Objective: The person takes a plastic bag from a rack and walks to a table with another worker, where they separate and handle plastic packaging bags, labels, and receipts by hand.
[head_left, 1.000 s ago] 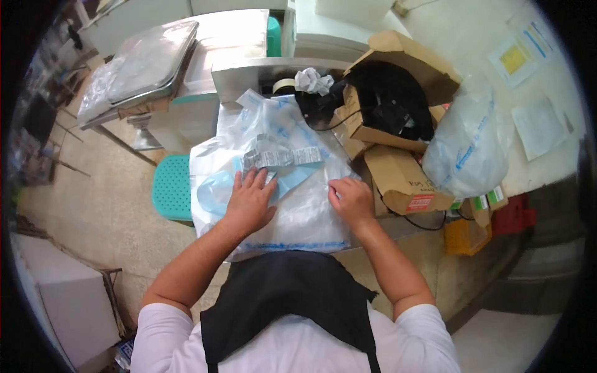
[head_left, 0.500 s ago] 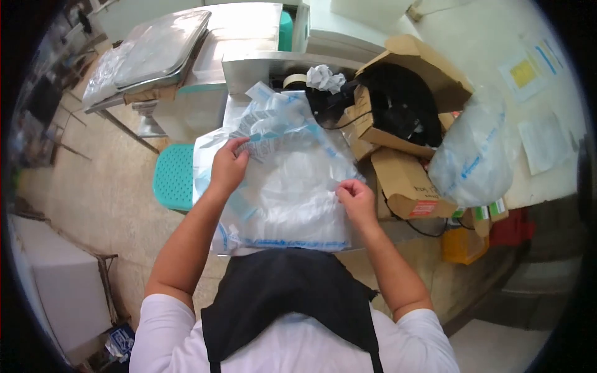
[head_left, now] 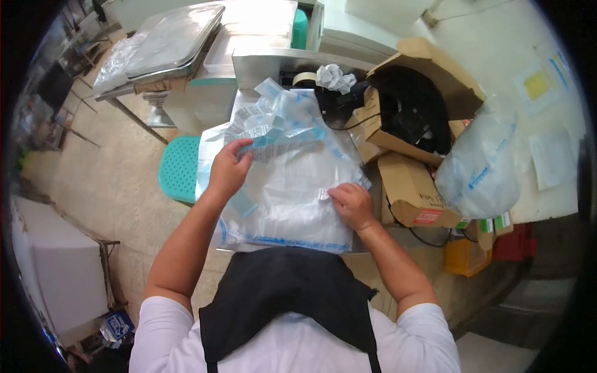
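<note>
Clear plastic bags with blue print [head_left: 292,205] lie flat in front of me on the worktop. Across their far part runs a crumpled strip of printed labels [head_left: 252,124] with pale blue backing. My left hand [head_left: 229,171] rests at the strip's near left edge, its index finger stretched out and the thumb apart from it. A small white printed label [head_left: 323,194] is pinched between the fingertips of my right hand [head_left: 353,204], just over the right side of the top bag.
At the right stand an open cardboard box [head_left: 404,118] with black contents and a filled clear plastic bag [head_left: 482,168]. A tape roll [head_left: 304,78] and crumpled paper [head_left: 336,79] sit at the back. A turquoise stool [head_left: 178,168] is on the left, near metal trays [head_left: 177,40].
My right hand has moved slightly left, and the label in its fingers now shows over the bag. The left hand stays by the label strip. The view has shifted a little.
</note>
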A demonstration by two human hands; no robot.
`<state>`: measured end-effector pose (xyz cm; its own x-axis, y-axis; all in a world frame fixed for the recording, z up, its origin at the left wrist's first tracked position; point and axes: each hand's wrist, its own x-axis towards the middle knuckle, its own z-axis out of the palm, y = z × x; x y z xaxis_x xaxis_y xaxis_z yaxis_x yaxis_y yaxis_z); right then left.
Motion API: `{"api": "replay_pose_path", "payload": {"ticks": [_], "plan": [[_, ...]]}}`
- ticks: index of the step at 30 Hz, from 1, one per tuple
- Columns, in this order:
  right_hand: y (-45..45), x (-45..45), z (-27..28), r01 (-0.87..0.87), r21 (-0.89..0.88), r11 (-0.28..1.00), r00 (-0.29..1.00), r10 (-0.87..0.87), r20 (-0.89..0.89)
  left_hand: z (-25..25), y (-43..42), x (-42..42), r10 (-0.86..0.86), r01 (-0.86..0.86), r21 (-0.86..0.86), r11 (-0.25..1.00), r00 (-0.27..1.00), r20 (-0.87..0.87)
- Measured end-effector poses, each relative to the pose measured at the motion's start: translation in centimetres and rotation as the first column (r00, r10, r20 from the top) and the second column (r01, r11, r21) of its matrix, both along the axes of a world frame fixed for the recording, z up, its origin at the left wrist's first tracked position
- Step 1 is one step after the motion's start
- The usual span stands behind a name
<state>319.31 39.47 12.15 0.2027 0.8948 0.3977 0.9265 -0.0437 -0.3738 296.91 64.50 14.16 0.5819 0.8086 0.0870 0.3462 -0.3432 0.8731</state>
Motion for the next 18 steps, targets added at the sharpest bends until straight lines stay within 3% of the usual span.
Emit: {"api": "replay_pose_path", "payload": {"ticks": [4, 7, 10, 12, 14, 18], "plan": [[-0.4, 0.5, -0.1, -0.030, -0.038, 0.999, 0.999, 0.031, 0.028, 1.0, -1.3, -0.2, -0.010, 0.020, 0.271, 0.962, 0.999, -0.040], [-0.4, 0.7, -0.2, -0.051, -0.072, 0.996, 0.997, 0.054, 0.051, 4.3, -4.7, 0.1, 0.077, 0.021, 0.487, 0.873, 0.981, -0.180], [-0.5, 0.9, -0.1, -0.074, -0.086, 0.994, 0.995, 0.079, 0.053, 6.1, -8.4, 0.6, -0.030, 0.153, 0.644, 0.750, 0.980, -0.198], [-0.5, 0.9, -0.1, -0.086, -0.100, 0.991, 0.994, 0.092, 0.058, 5.2, -10.1, 1.1, -0.312, 0.398, 0.560, 0.727, 0.917, -0.247], [-0.4, 1.0, -0.1, -0.093, -0.121, 0.988, 0.992, 0.102, 0.069, 2.5, -11.2, 2.0, -0.569, 0.640, 0.406, 0.652, 0.767, -0.296], [-0.2, 1.1, 0.0, -0.101, -0.188, 0.977, 0.990, 0.117, 0.076, 0.4, -13.0, 4.0, -0.629, 0.786, 0.393, 0.477, 0.618, -0.472]]}}
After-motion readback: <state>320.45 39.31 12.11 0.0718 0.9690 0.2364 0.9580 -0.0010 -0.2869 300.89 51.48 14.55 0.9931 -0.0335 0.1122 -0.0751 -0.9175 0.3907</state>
